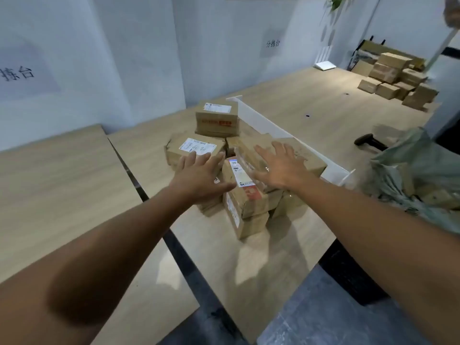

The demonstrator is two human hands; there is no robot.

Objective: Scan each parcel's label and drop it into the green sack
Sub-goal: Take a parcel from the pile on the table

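Only the person's arms and hands show, and very little is worn on them. The left forearm (pixel 112 245), coming in from 8 o'clock, is bare along all the length that shows, wrist included. The right forearm (pixel 373 220), from 4 o'clock, is bare in the same way. The left grip (pixel 199 180) is a bare hand. The right grip (pixel 281 168) carries a thin, pale, shiny ring (pixel 267 168) at the base of a finger, at about 9 o'clock from the middle of the hand. Blur hides which finger it circles.
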